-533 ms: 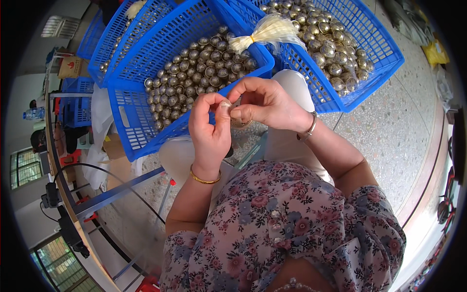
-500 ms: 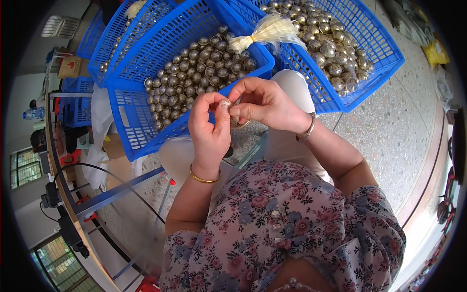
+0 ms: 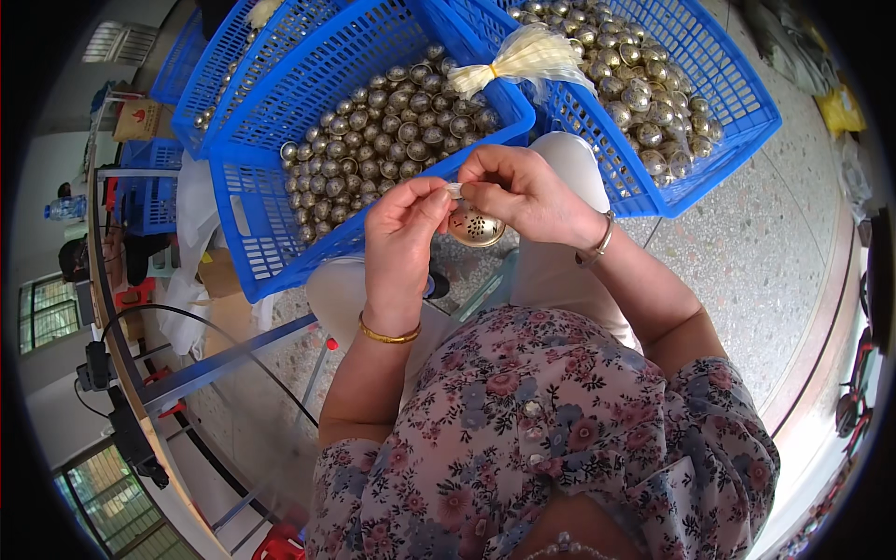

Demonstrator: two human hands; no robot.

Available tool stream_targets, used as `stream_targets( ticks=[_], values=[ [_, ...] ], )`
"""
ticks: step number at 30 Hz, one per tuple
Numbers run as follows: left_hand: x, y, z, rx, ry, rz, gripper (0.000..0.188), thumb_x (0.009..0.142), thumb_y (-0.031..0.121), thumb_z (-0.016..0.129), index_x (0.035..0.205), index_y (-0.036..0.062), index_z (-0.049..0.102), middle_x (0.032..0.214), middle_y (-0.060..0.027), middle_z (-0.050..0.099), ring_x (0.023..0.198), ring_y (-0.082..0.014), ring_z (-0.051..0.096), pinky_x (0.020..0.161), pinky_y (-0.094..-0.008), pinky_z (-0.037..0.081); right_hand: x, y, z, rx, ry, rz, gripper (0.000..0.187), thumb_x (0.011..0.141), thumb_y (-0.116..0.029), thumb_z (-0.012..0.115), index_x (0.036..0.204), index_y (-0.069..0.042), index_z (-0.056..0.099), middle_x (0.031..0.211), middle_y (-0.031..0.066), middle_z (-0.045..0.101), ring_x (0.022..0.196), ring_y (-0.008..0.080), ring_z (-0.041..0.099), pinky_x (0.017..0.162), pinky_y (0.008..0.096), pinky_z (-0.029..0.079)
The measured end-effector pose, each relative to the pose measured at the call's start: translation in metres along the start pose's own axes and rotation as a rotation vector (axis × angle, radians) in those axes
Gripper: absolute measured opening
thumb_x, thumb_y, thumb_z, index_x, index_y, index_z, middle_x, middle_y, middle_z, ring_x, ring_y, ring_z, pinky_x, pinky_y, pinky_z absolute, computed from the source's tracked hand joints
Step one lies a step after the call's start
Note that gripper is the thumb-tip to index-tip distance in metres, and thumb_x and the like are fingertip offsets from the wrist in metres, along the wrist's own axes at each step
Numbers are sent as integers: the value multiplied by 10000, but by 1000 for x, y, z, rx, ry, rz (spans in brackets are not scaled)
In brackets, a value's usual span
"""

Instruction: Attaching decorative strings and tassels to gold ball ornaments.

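Observation:
My left hand [image 3: 405, 229] and my right hand [image 3: 525, 196] meet over my lap, thumbs and forefingers pinched together. Between the fingertips shows a small piece of whitish strip [image 3: 455, 189], both hands closed on it. Just below hangs a round gold-coloured metal ball [image 3: 476, 227] with a dark leaf-like pattern, partly covered by my right fingers. How strip and ball are joined is hidden. A bundle of pale strips [image 3: 523, 63], bound with a yellow band, lies across the near basket's corner beyond my hands.
Many similar metal balls [image 3: 373, 140] fill part of the blue basket [image 3: 245, 201] in front of me. A second blue basket [image 3: 719, 177] at the right holds balls in clear wrapping. Further baskets stand far left. A metal-framed table [image 3: 229, 362] is at my left.
The ball, mostly hidden behind my fingers before, now hangs in plain sight below them. My hands have drawn slightly apart, and my left fingers have flattened into a pinch.

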State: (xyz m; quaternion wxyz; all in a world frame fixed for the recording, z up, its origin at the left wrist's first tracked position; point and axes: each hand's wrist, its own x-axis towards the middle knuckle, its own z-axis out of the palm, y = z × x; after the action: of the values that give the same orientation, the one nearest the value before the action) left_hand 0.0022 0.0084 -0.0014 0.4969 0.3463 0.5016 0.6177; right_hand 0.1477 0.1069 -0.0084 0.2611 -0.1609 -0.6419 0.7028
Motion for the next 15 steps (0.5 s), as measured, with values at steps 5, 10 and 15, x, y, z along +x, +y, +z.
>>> stream_targets(
  ticks=[5,10,15],
  values=[
    [-1,1,12,179,140,187,109,844,24,599,947,-11,594,805,-18,596,705,-43,533,612,-176,444,-1,0,2,121,-23,26,72,882,-77,520,893,-8,533,778,-32,535,720,18,484,639,187,423],
    [-3,2,13,190,142,248,90,841,18,596,922,-20,603,808,-19,591,689,-54,523,617,-181,433,0,0,0,108,-12,19,76,889,-81,515,900,-8,534,790,-28,541,732,22,487,647,185,425],
    [-6,7,15,278,113,267,98,847,20,592,936,-22,600,827,-15,596,712,-51,545,625,-177,444,1,0,0,86,-16,-1,74,892,-80,518,899,-8,534,793,-24,543,731,24,486,649,184,426]
  ],
)
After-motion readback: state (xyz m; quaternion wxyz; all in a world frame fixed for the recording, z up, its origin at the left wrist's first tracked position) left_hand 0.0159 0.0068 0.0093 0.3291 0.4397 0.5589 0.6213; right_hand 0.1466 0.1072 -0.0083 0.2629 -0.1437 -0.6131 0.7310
